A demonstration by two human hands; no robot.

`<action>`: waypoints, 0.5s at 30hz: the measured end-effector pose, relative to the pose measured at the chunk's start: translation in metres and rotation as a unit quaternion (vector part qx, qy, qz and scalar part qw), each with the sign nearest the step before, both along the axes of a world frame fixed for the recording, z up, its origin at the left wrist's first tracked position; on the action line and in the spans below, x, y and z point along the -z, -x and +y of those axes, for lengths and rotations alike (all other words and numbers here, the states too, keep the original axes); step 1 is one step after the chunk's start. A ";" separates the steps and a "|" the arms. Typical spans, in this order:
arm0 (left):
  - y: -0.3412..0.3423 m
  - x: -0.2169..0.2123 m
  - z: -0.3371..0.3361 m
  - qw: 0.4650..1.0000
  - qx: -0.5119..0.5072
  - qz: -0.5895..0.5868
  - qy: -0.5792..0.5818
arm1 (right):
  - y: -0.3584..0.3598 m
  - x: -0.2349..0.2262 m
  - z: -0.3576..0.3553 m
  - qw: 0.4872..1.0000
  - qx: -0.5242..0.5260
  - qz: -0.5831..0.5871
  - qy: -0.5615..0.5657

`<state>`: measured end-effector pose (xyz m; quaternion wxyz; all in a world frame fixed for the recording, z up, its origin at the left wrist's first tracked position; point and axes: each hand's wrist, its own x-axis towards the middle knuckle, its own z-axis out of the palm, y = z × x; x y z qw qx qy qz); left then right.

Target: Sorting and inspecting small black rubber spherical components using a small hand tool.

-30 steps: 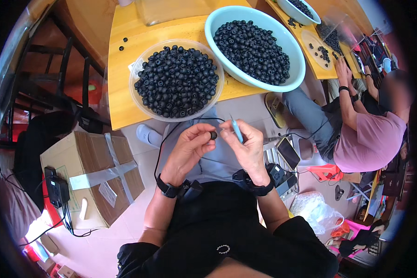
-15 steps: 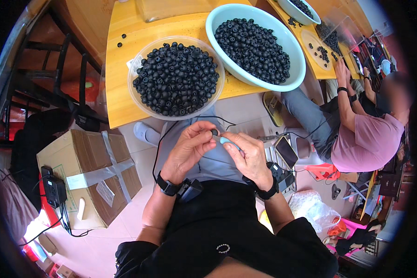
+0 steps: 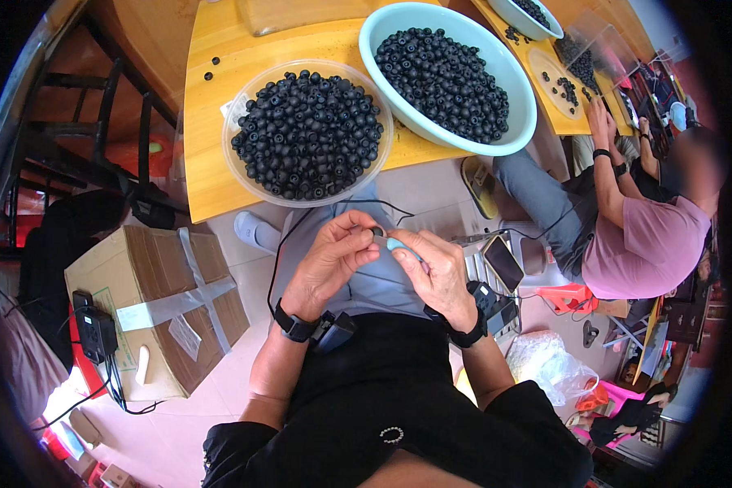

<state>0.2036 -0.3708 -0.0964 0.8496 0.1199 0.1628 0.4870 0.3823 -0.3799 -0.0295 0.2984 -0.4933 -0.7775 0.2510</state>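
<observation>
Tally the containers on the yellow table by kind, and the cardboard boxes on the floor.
Clear round bowl of small black pieces: 1
Light blue basins, the big one and one at the top edge: 2
Shallow tan tray with a few pieces: 1
Taped cardboard box: 1
Total: 5

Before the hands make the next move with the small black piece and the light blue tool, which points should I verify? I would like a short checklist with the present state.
1. Left hand pinches the small black round piece at its fingertips: ok.
2. Right hand holds the light blue tool: ok.
3. Tool tip meets the piece: cannot tell, too small.
4. Thin black cable loops near the left hand, free of the fingers: cannot tell.
5. Clear round bowl of black pieces sits on the yellow wooden table, though overhanging its front edge: ok.
6. The neighbour's hands stay apart, at the table's far end: ok.
</observation>
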 end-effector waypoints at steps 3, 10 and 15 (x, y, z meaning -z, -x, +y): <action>0.000 0.000 0.000 1.000 0.003 -0.001 0.003 | -0.001 0.002 0.001 1.000 -0.003 0.008 -0.006; 0.000 -0.001 0.000 1.000 0.010 0.000 0.012 | -0.003 0.003 0.002 1.000 -0.010 0.005 -0.006; 0.001 0.001 0.000 1.000 0.019 0.014 0.009 | -0.004 0.005 0.002 0.999 -0.020 -0.002 -0.026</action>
